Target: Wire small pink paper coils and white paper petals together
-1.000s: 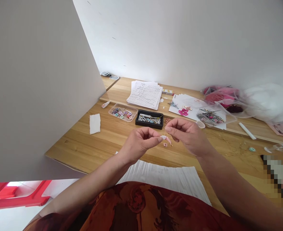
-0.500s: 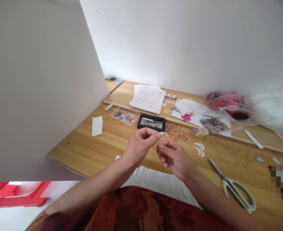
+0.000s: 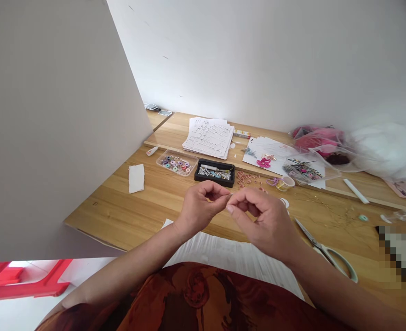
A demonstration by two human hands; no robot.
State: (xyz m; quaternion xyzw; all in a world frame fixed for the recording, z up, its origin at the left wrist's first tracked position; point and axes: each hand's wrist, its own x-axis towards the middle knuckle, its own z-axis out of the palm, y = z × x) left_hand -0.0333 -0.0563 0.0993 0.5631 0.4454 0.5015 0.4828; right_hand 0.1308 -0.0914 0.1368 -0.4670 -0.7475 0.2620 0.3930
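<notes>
Over the front of the table, my left hand (image 3: 201, 207) pinches a small pale crescent piece between thumb and forefinger. Only a sliver of it shows at the fingertips. My right hand (image 3: 266, 220) meets it from the right, thumb and forefinger pressed together; whatever they grip is hidden. Just beyond both hands lie several pink curled pieces (image 3: 247, 178). White paper crescents (image 3: 284, 202) are partly covered by my right hand. To the right rests a pair of scissors (image 3: 318, 244) with pale handles, its blades pointing away from me.
A black tray (image 3: 196, 178) of beads and a clear box (image 3: 159, 162) of coloured spools stand behind my hands. Cut paper sheets (image 3: 208, 138) lie farther back. At left are a white cloth (image 3: 136, 178) and a grey partition (image 3: 58, 115). Bagged materials (image 3: 320, 140) sit back right.
My right hand has risen and turned, its fingertips now against those of my left hand. The crescent piece, plainly visible before, is now mostly covered. The view has shifted slightly.
</notes>
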